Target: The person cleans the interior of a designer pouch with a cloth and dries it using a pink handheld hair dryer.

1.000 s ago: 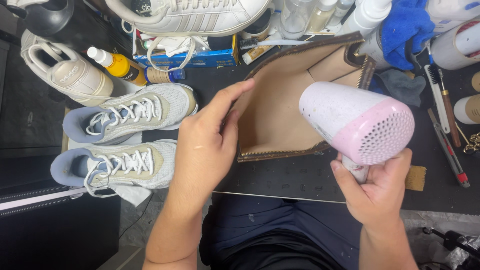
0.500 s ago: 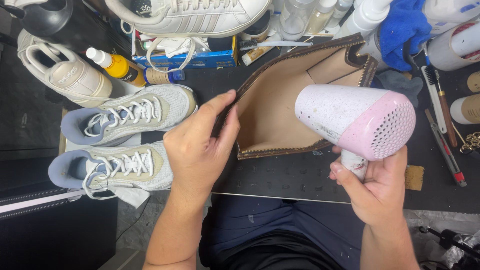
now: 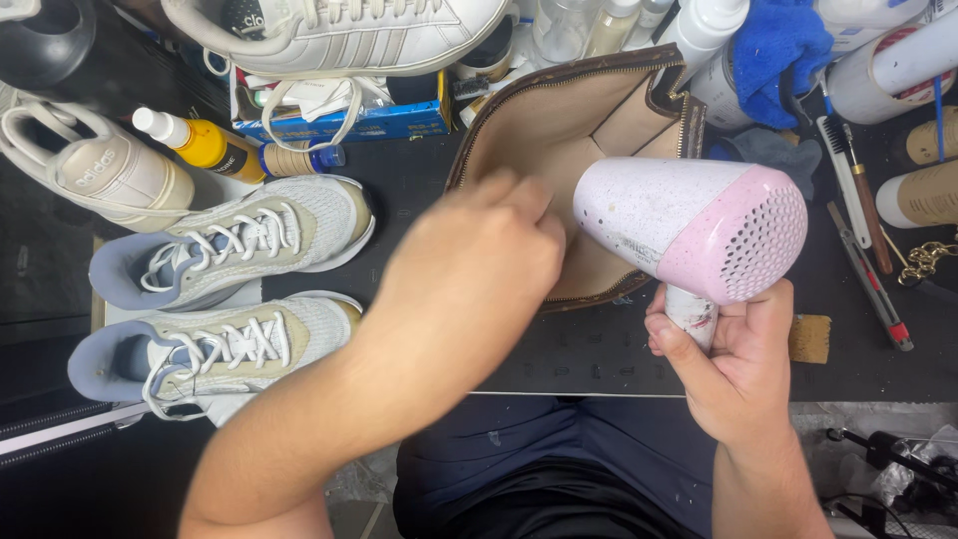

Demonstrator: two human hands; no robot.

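A brown bag [image 3: 559, 130] lies opened on the dark work mat, its tan lining facing up and a zip along its rim. My left hand [image 3: 469, 269] rests over the lining near the bag's middle, fingers bent down onto it, holding nothing separate. My right hand [image 3: 733, 359] grips the handle of a white and pink hair dryer [image 3: 689, 225]. The dryer's nozzle points left at the lining, close to my left fingertips, and its perforated pink back faces right.
Two grey and cream sneakers [image 3: 235, 245] [image 3: 200, 354] lie at the left, a beige shoe [image 3: 95, 170] behind them. A white sneaker [image 3: 339, 35] sits on a blue box [image 3: 349, 120]. A yellow bottle [image 3: 200, 145], blue cloth [image 3: 778, 50], brushes [image 3: 848, 185] and tape rolls [image 3: 928, 195] line the back and right.
My left hand moved right from the bag's left edge onto the lining and curled its fingers. The hair dryer shifted slightly left toward the bag's middle.
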